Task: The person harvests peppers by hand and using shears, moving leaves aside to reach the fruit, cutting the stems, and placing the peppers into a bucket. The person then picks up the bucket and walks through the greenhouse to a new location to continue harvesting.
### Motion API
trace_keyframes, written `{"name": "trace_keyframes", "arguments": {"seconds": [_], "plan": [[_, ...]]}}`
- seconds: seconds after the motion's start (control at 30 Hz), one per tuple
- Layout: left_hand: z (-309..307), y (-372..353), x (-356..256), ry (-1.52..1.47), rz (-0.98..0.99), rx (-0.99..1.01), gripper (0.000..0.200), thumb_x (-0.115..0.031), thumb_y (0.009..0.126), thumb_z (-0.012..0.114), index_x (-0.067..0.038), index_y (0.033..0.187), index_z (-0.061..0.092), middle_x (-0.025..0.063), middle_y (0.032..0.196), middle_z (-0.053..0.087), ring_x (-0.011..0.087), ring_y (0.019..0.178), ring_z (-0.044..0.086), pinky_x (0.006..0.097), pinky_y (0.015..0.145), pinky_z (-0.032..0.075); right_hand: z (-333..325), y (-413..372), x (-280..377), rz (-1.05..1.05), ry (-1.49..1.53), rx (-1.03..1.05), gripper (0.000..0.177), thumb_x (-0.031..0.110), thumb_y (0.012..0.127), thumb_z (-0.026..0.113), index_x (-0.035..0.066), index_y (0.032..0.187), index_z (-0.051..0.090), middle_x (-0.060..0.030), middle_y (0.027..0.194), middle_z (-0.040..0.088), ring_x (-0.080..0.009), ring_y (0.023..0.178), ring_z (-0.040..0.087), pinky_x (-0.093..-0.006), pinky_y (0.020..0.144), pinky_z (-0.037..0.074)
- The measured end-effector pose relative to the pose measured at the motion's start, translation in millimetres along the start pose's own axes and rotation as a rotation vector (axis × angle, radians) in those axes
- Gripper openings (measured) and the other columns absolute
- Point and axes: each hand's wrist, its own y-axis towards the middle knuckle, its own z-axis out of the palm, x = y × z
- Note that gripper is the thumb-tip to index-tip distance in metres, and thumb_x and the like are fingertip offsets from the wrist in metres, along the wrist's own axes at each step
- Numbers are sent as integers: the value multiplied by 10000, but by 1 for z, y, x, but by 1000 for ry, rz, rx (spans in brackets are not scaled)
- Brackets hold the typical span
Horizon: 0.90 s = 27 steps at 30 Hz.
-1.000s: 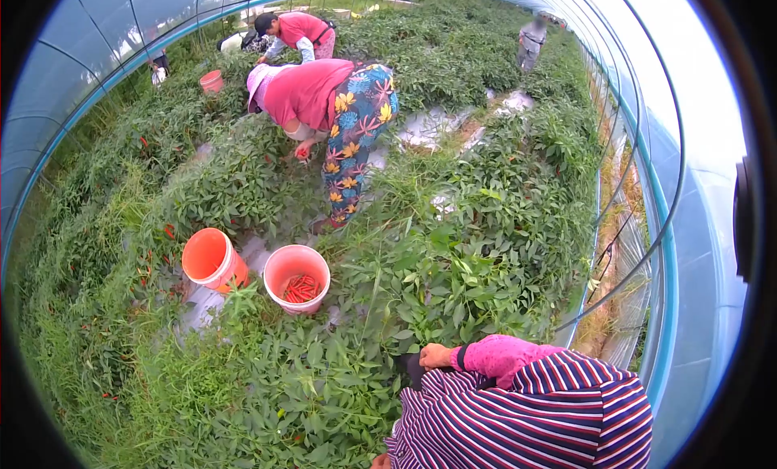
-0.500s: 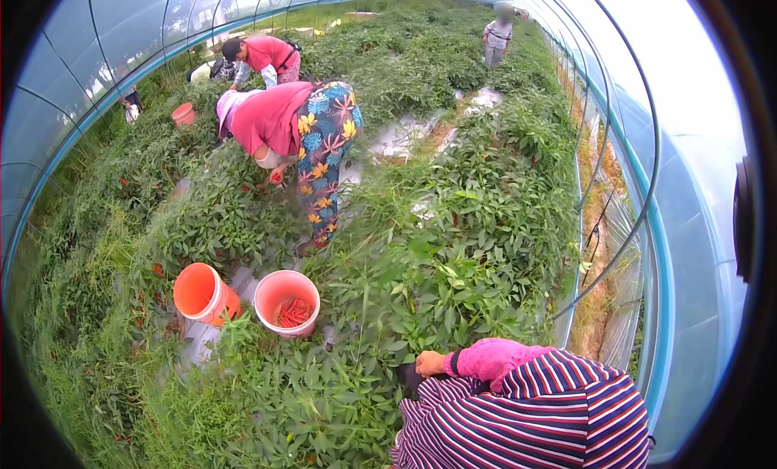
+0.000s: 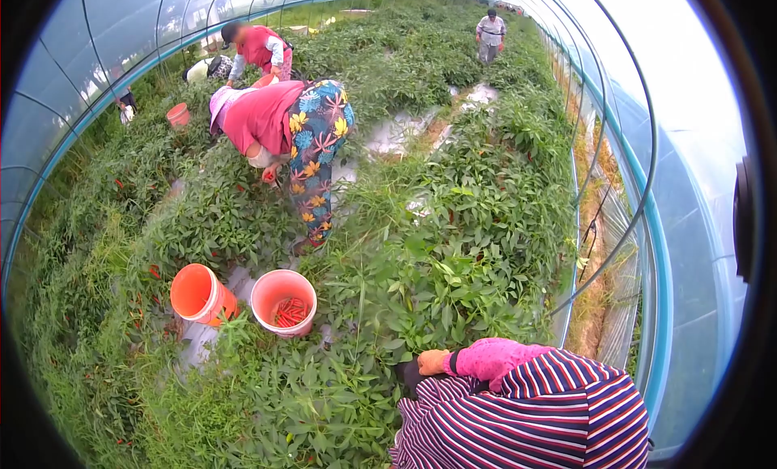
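Observation:
My right hand, in an orange glove, is curled at the lower right of the view with its fingers tucked in. Beside and partly under it is a dark surface; whether the hand grips it or just rests there, I cannot see. A pink sleeve with a black band at the wrist runs back from the hand over a striped garment. Leafy pepper plants grow close above the hand. My left hand is out of sight.
Two buckets stand among the plants: an orange one and a pinkish one holding red chili peppers. A co-worker in flowered trousers bends over a row. Other people are further back. A blue greenhouse rail runs along the right.
The view has shifted slightly, so buckets and plants sit a little further left. The co-worker at the back left has straightened somewhat. The distant person has moved slightly. My right hand stays in place.

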Motion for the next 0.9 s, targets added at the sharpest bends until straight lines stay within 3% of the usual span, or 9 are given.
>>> {"name": "trace_keyframes", "arguments": {"seconds": [0.2, 0.37, 0.4, 0.47, 0.53, 0.6, 0.63, 0.7, 0.9], "plan": [[4, 3, 17, -45, 5, -51, 221, -78, 804, 561, 51, 980, 596, 120, 832, 635, 176, 705, 596, 287, 644, 493, -13, -12, 16, 45, -148, 107, 393, 281, 713, 621, 102, 1062, 638, -144, 1133, 596, -330, 1085, 545, -451, 871, 443], [13, -53, 66, -194, -89, -271, 211, -70, 794, 572, 62, 956, 603, 118, 796, 643, 161, 667, 603, 274, 618, 499, 2, 9, 1, -32, -269, 182, 417, 299, 695, 648, 98, 1060, 639, -157, 1145, 586, -346, 1068, 551, -457, 874, 457], [17, -65, 75, -226, -110, -321, 208, -68, 793, 574, 64, 951, 604, 118, 789, 644, 157, 659, 604, 271, 612, 500, 9, 13, -4, -29, -315, 128, 318, 283, 677, 624, 170, 972, 660, -92, 1025, 637, -295, 964, 600, -411, 817, 485], [40, -94, 89, -303, -164, -410, 205, -65, 789, 579, 68, 942, 607, 117, 774, 647, 151, 644, 607, 266, 602, 502, 8, 17, -8, -112, -322, 126, 323, 272, 666, 629, 156, 966, 663, -102, 973, 647, -294, 930, 609, -400, 794, 487], [43, -100, 76, -440, -83, -426, 200, -62, 795, 559, 74, 936, 602, 114, 746, 645, 157, 635, 605, 271, 596, 500, 10, 21, -18, -143, -263, 84, 303, 269, 658, 649, 128, 926, 675, -113, 919, 660, -287, 883, 623, -378, 777, 492], [43, -107, 48, -497, -231, -440, 192, -59, 818, 543, 58, 960, 593, 106, 791, 640, 151, 700, 608, 259, 635, 499, 10, 20, -22, -141, -167, 51, 254, 211, 661, 673, 95, 888, 681, -110, 848, 672, -270, 798, 643, -355, 730, 505], [49, -106, 59, -453, -183, -494, 221, -92, 803, 565, 61, 958, 603, 133, 843, 646, 171, 684, 615, 285, 592, 512, 4, 20, -19, -133, -166, 117, 270, 249, 673, 671, 135, 917, 685, -107, 912, 666, -277, 887, 630, -357, 787, 494], [55, -108, 68, -489, -193, -512, 237, -121, 801, 577, 47, 966, 603, 133, 851, 648, 181, 721, 628, 287, 621, 523, -2, 13, -14, -203, -126, 126, 240, 210, 684, 679, 51, 864, 683, -145, 820, 667, -263, 780, 645, -345, 740, 498], [76, -124, 75, -599, -223, -563, 226, -142, 800, 580, 18, 956, 612, 123, 807, 649, 179, 669, 623, 290, 584, 502, 0, 15, -10, -246, -144, 102, 256, 223, 713, 661, 19, 867, 678, -179, 806, 659, -277, 756, 642, -348, 726, 498]]}}
